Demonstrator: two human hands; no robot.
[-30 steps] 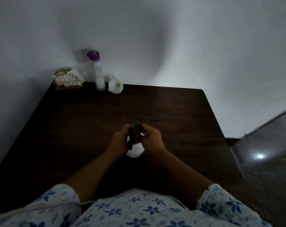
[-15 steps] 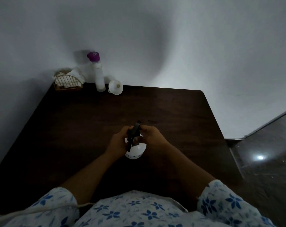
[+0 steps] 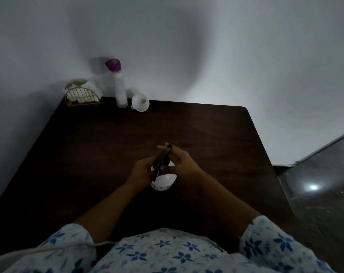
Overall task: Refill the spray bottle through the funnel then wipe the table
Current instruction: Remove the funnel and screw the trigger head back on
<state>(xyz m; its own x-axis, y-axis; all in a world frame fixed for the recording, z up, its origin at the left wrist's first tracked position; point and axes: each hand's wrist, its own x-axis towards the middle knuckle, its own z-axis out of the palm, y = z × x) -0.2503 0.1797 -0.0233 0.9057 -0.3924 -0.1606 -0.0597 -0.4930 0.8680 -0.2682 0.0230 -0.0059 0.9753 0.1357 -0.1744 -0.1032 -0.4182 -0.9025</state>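
Note:
A small white spray bottle [image 3: 163, 182] with a black trigger head [image 3: 163, 157] stands in the middle of the dark wooden table [image 3: 88, 150]. My left hand [image 3: 142, 170] grips the bottle's left side near the neck. My right hand [image 3: 182, 160] is on the black trigger head, fingers partly stretched out past its nozzle. A white funnel [image 3: 140, 102] lies on its side at the table's far edge. Beside it stands a tall white refill bottle [image 3: 120, 89] with a purple cap.
A small wire basket [image 3: 81, 97] holding white cloths or tissues sits in the far left corner against the wall. The table's right edge drops to a dark glossy floor [image 3: 321, 190]. A pale cord [image 3: 39, 250] runs across my lap.
The trigger head has tilted and turned a little, and my right fingers have spread out along it. The bottle stays in the same place.

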